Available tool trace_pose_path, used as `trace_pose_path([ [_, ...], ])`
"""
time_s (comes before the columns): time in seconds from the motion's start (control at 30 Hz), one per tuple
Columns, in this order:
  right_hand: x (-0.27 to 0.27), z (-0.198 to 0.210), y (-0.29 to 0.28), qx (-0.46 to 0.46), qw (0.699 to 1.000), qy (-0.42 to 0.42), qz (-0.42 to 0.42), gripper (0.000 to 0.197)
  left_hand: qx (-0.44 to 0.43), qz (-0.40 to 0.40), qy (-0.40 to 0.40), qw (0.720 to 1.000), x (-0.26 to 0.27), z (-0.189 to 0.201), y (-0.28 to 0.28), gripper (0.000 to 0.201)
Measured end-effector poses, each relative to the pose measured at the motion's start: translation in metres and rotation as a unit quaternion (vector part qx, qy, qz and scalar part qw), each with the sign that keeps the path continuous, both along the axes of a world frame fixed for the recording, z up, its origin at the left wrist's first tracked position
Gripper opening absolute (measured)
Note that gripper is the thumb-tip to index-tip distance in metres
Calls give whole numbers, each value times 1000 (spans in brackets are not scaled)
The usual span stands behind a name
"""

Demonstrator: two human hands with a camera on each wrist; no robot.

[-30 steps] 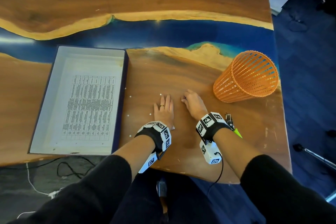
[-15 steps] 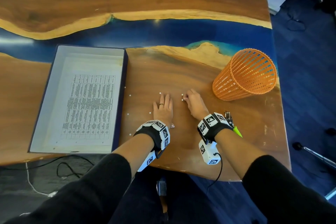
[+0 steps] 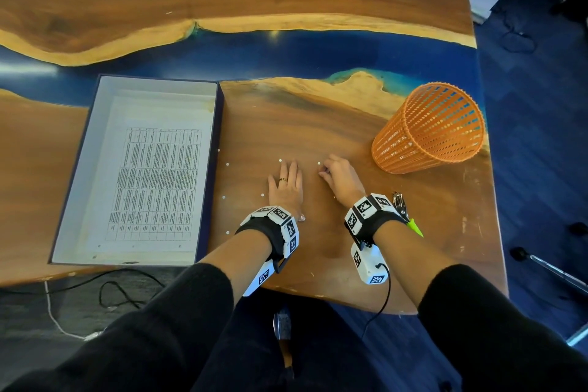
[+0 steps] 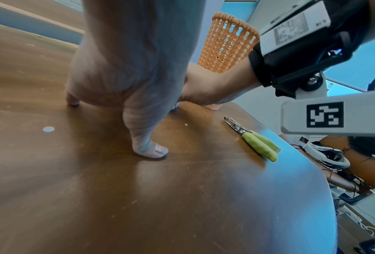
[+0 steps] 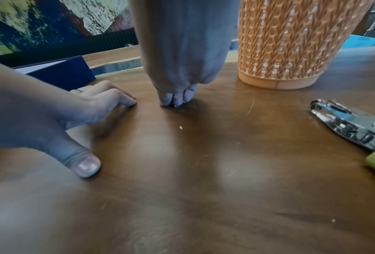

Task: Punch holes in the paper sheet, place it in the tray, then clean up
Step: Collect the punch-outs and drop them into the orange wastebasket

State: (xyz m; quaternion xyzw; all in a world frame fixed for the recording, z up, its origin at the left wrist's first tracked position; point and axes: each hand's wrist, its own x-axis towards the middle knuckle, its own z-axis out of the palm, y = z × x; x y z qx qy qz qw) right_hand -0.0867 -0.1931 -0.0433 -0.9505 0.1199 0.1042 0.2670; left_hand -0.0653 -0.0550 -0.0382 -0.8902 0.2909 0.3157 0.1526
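Observation:
The printed paper sheet (image 3: pixel 156 181) lies in the white tray (image 3: pixel 219 137), with holes along its near edge. Several white paper dots (image 3: pixel 227 164) are scattered on the wood between the tray and my hands; one dot (image 4: pixel 48 129) lies left of my thumb. My left hand (image 3: pixel 284 188) rests flat on the table with straight fingers. Just to its right, my right hand (image 3: pixel 324 170) has its fingertips (image 5: pixel 175 101) bunched together on the table beside a dot (image 3: pixel 318 163). Whether a dot is held between them is hidden. The green-handled hole punch (image 3: pixel 401 205) lies by my right wrist.
An orange mesh basket (image 3: pixel 429 130) stands upright at the far right, near the table's right edge. The table's near edge (image 3: pixel 318 296) is just behind my wrists. Cables hang below it on the left. The tray's dark outer wall (image 5: pixel 60 72) is left of my hands.
My right hand's fingers have drawn in a little, and a dot now shows just beyond them. The left hand has stayed flat in place.

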Motion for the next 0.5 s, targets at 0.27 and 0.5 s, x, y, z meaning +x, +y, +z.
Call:
trace_pose_path([
  [0.27,0,2,3,-4,1000,28,-1,18,-8,0,-6,1000,0,0,0,120],
  [0.5,3,17,4,7,1000,17,-22,23,-1,-3,-11,1000,0,3,-4,121],
])
